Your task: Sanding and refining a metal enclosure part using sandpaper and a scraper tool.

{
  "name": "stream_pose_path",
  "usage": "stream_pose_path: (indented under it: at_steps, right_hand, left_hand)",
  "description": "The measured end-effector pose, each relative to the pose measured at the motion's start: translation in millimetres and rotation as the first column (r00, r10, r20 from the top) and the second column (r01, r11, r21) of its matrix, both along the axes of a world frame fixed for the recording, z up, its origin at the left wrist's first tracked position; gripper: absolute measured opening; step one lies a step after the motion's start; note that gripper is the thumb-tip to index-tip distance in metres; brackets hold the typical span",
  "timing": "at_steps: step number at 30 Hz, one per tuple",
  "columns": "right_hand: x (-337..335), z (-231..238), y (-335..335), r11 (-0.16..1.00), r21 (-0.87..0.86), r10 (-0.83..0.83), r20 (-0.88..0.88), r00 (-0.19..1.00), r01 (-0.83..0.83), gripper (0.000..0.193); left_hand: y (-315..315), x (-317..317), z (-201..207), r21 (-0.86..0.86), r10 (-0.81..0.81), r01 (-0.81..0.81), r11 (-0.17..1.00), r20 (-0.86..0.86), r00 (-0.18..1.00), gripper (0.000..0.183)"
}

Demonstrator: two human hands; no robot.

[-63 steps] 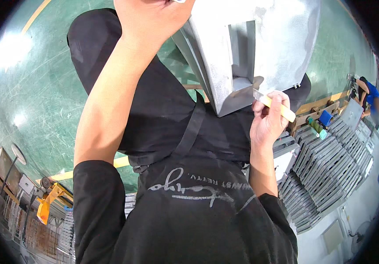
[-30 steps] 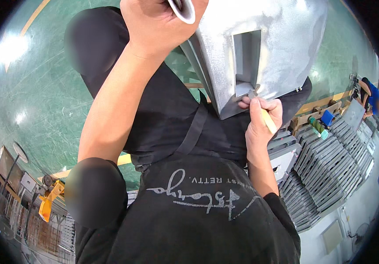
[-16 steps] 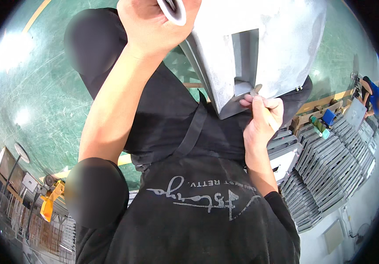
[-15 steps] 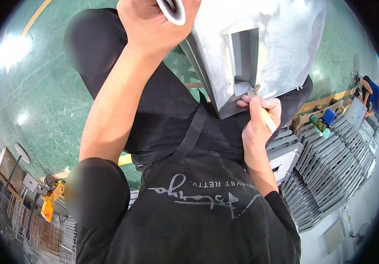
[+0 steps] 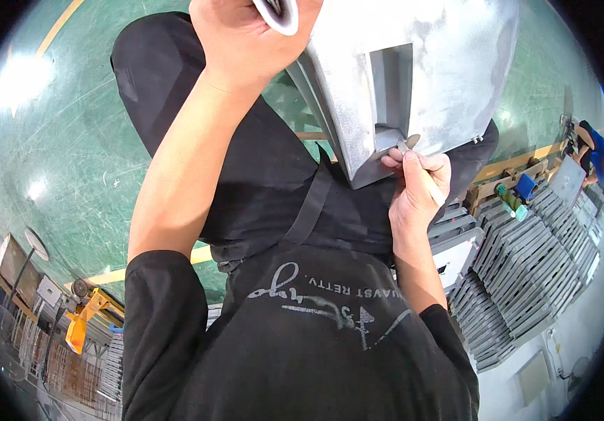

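A grey metal panel box (image 5: 449,77) with a rectangular cutout (image 5: 391,84) rests across my lap. Close to the cutout's near end, my right hand (image 5: 419,186) is closed around a small scraper (image 5: 412,142) with a metal blade and a pale handle. The blade is by the cutout's near right corner; whether it touches the metal I cannot tell. My left hand (image 5: 253,35), cut by the top edge, grips a white, curved-edged piece (image 5: 278,15) with a greyish inside. Its full shape is out of view.
Stacked grey metal panels (image 5: 526,266) stand on the right, with a wooden pallet (image 5: 505,184) beyond them. Another person in blue (image 5: 598,151) is at the far right. A yellow metal piece of equipment (image 5: 88,316) stands lower left. The floor (image 5: 70,161) is green with yellow lines.
My right hand and the scraper have shifted slightly to the right, and more of the blade shows. The left hand has moved very slightly right, still holding the white piece.
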State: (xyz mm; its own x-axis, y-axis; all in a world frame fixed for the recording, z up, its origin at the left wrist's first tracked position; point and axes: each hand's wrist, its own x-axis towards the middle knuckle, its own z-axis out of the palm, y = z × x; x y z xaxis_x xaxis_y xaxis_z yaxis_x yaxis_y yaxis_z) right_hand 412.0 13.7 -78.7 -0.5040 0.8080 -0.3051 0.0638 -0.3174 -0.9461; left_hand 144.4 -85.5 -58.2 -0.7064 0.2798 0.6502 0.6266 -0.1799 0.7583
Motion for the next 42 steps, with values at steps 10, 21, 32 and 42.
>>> stream_pose_path:
  at_steps: [10,21,32,42]
  right_hand:
    - [0.1,1.4,7.7,1.0,-0.031,0.001,0.02,1.0,0.0,0.015]
    - [-1.0,4.3,0.4,0.999,-0.047,0.013,-0.027,1.0,-0.015,0.017]
    - [-3.9,3.0,12.7,1.0,0.005,0.009,0.022,1.0,-0.009,0.016]
    - [-0.6,7.0,24.4,0.999,0.021,0.041,-0.014,0.999,-0.041,0.01]
  left_hand:
    - [1.6,-0.4,-1.3,0.012,-0.027,0.027,1.0,0.019,0.999,0.023]
    - [15.3,1.9,-8.7,0.295,-0.129,0.077,0.952,0.163,0.978,0.025]
    - [3.3,-0.6,-0.7,0.07,-0.008,0.007,0.998,0.026,1.0,0.025]
    - [5.3,-1.5,-0.5,0.01,0.018,-0.018,1.0,0.072,0.997,0.024]
